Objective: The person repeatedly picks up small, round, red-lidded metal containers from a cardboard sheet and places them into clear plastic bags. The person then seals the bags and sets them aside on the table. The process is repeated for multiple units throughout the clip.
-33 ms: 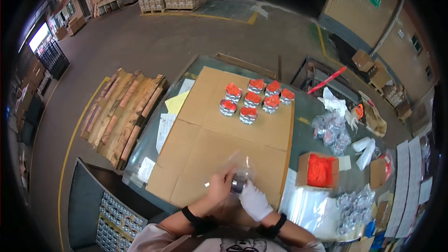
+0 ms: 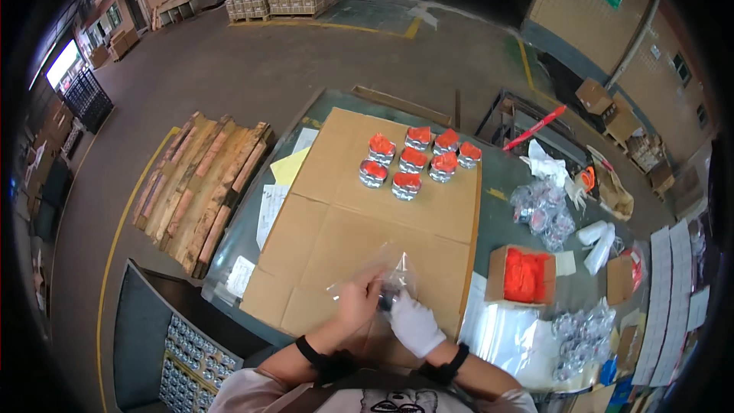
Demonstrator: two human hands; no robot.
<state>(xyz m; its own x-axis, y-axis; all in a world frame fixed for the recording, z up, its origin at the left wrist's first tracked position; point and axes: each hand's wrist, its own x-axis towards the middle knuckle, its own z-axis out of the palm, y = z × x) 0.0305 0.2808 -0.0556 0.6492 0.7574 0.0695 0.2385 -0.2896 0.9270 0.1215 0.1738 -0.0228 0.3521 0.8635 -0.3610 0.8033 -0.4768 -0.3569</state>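
My bare left hand (image 2: 359,303) is closed on the edge of a clear plastic bag (image 2: 397,263) over the cardboard sheet's near part. Against it, my right hand (image 2: 417,326) in a white glove grips a dark, shiny round metal part (image 2: 388,296). Fingers and film hide most of that part, and I cannot tell how far it sits inside the bag. Farther off on the cardboard sheet (image 2: 306,241) stand several silver round parts (image 2: 406,186), each topped with crumpled red film.
To the right on the green table (image 2: 489,218) are a carton of red film (image 2: 527,277), bagged parts (image 2: 543,218), a white roll (image 2: 600,251) and more bagged pieces (image 2: 581,340). At lower left, a dark bin (image 2: 145,313) holds rows of metal parts. A wooden pallet (image 2: 200,187) lies on the floor.
The bag's film has spread out wider, toward the left. The metal part is more covered by my fingers, while both hands have shifted only slightly.
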